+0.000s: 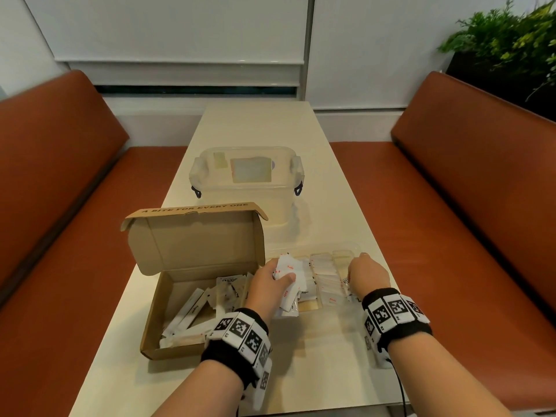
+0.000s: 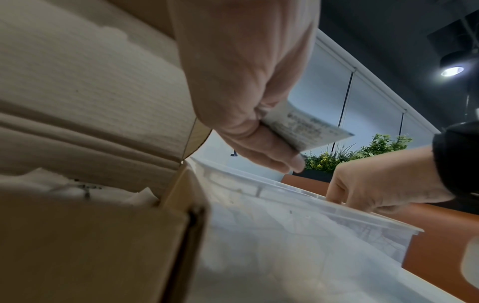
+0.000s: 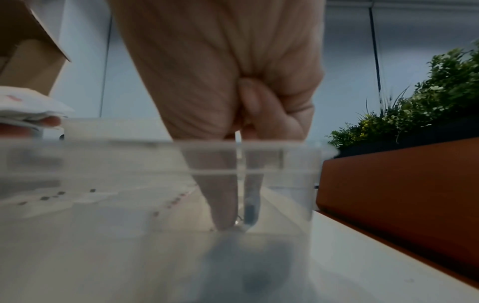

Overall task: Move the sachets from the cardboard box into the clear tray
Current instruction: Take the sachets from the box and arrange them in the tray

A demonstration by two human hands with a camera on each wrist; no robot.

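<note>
A bunch of sachets (image 1: 285, 273) is pinched in the left hand (image 1: 267, 284) above the clear tray (image 1: 346, 246), just beside the cardboard box (image 1: 156, 320), ready for sorting, while the right hand (image 1: 368, 273) fingers (image 3: 224, 205) are poked down into a tray compartment, seemingly seating one; grip unclear.

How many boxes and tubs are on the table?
3. The open cardboard box sits at the left, the clear tray lies beside it at the right under both hands, and a lidded clear plastic tub stands farther back.

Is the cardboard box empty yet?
No, sachets still lie inside the open cardboard box in the head view.
</note>
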